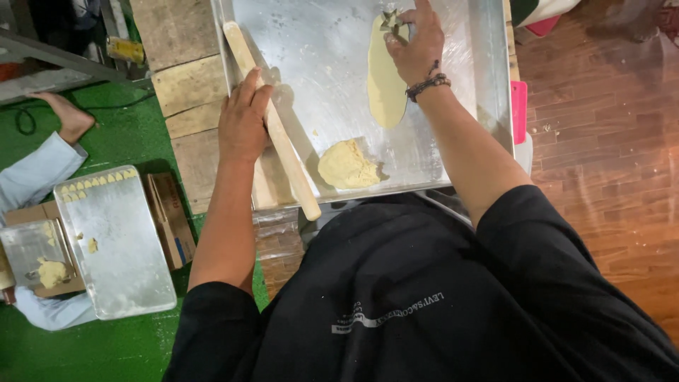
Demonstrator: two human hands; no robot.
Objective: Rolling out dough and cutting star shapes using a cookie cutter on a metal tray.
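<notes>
— Head view, hands?

— Left hand [242, 120] rests flat, fingers loose, on the rolling pin [272, 120], which runs diagonally along the metal tray [453, 106]. Right hand [417, 46] pinches what looks like a small metal cutter [391, 20] on the rolled dough sheet [385, 78], lengthwise away from the body.

— Packages?

— Cardboard box [168, 212], brown, lower left.

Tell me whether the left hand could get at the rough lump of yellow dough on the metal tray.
Probably yes: the left hand rests on the wooden rolling pin, and the dough lump lies uncovered just beyond it.
</notes>
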